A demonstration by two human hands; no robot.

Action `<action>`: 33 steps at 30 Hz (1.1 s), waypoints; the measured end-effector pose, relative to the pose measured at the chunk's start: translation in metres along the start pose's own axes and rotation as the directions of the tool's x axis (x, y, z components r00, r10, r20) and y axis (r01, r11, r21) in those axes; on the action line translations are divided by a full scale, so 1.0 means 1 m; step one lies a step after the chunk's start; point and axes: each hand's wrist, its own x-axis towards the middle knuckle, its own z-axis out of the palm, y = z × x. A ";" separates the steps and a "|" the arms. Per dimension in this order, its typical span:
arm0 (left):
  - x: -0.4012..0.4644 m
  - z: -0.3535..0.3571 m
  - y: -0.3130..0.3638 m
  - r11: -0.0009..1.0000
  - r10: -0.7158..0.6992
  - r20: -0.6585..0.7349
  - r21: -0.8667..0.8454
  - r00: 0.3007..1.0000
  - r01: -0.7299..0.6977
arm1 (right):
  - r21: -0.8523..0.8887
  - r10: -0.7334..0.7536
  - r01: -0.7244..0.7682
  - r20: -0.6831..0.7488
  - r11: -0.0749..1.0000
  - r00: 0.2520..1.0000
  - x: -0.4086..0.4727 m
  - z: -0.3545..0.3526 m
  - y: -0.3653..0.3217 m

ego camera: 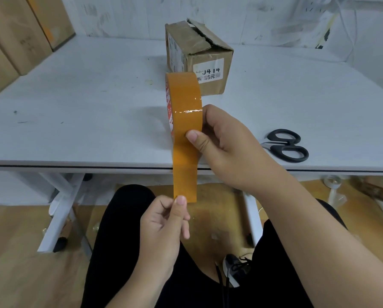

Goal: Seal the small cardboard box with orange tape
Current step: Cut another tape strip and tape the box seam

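Observation:
A small cardboard box [199,56] stands on the white table [86,103], its top flaps closed over a dark torn seam, with a white label on its near end. In front of it my right hand [226,143] grips the roll of orange tape [183,101] upright on edge, thumb on its outer face. A strip of tape [185,170] hangs down from the roll past the table's front edge. My left hand [166,221] pinches the strip's free end between thumb and fingers, above my lap.
Black-handled scissors [286,145] lie on the table to the right of my right hand. Large cardboard boxes [15,34] stand at the table's far left. A wall runs behind the table. Below are white table legs [59,210] and a wooden floor.

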 end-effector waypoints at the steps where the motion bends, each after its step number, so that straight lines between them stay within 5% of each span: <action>1: 0.005 -0.001 -0.002 1.000 -0.004 0.007 0.021 1.000 0.004 | 0.009 0.006 -0.006 0.000 1.000 1.000 0.000 0.000 -0.001; 15: 0.042 0.003 -0.011 0.995 0.062 -0.004 0.075 0.998 -0.061 | 0.179 0.059 -0.059 0.005 0.982 0.998 -0.006 -0.006 -0.005; 21: 0.032 0.001 -0.014 0.984 0.098 0.013 0.149 0.995 -0.099 | -0.206 0.082 -0.104 -0.111 0.973 0.990 -0.024 -0.048 0.009; 25: 0.032 0.003 -0.011 0.986 0.082 0.015 0.143 0.996 -0.084 | -0.518 0.239 -0.283 -0.151 0.807 0.959 -0.037 -0.084 0.025; 33: 0.028 0.000 -0.011 0.988 0.079 0.024 0.129 0.997 -0.082 | -0.541 0.361 -0.387 -0.159 0.747 0.919 -0.047 -0.106 0.032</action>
